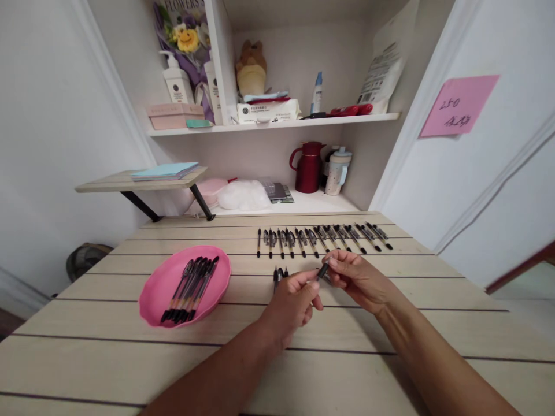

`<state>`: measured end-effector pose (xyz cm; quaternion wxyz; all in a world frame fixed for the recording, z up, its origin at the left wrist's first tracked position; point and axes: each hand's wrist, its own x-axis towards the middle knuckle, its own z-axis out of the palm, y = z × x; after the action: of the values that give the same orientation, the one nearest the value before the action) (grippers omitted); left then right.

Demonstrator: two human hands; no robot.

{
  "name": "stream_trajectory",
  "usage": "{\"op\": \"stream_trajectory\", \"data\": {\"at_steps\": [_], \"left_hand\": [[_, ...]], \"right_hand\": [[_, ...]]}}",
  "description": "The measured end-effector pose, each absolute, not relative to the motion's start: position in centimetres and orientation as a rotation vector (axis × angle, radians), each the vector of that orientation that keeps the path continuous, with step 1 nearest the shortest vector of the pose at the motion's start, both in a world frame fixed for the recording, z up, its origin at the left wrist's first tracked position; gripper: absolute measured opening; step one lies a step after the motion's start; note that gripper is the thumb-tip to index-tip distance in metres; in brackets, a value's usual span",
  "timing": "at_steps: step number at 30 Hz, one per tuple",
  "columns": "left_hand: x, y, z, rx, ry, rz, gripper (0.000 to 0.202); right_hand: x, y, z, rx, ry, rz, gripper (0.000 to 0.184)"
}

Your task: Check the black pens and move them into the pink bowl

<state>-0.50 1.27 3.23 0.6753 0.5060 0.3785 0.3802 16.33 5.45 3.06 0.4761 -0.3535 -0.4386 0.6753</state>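
Observation:
A black pen [323,271] is held up over the table between my two hands. My left hand [295,297] is closed, thumb and fingers pinching its lower end. The fingertips of my right hand [353,276] are closed around the upper end near the tip; they hide part of it. Just beyond my left hand lie a few more pens [276,277], partly covered by it. Farther back, several uncapped pens [302,242] lie in a row, with dark caps [291,238] beside them. Several capped pens [193,289] lie bundled in a pink bowl [156,289] to the left.
A small raised stand [104,182] with blue paper [167,170] is at the back left. Behind the table, the shelf holds a red jug [309,167], a pale cup [337,172] and a plastic bag [243,195]. A pink note [459,106] hangs on the right wall.

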Motion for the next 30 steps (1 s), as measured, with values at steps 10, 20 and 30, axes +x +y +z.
{"op": "stream_trajectory", "data": {"at_steps": [10,20,30], "left_hand": [[-0.2,1.2,3.5,1.061,0.9,0.917,0.04],[-0.2,1.0,4.2,1.047,0.94,0.923,0.035],[-0.4,0.9,4.2,1.057,0.845,0.924,0.037]], "right_hand": [[15.9,4.7,3.7,-0.808,-1.139,1.62,0.021],[16.1,4.5,3.9,-0.793,-1.137,1.563,0.027],[16.1,4.8,3.7,-0.822,-1.144,1.54,0.02]]}}
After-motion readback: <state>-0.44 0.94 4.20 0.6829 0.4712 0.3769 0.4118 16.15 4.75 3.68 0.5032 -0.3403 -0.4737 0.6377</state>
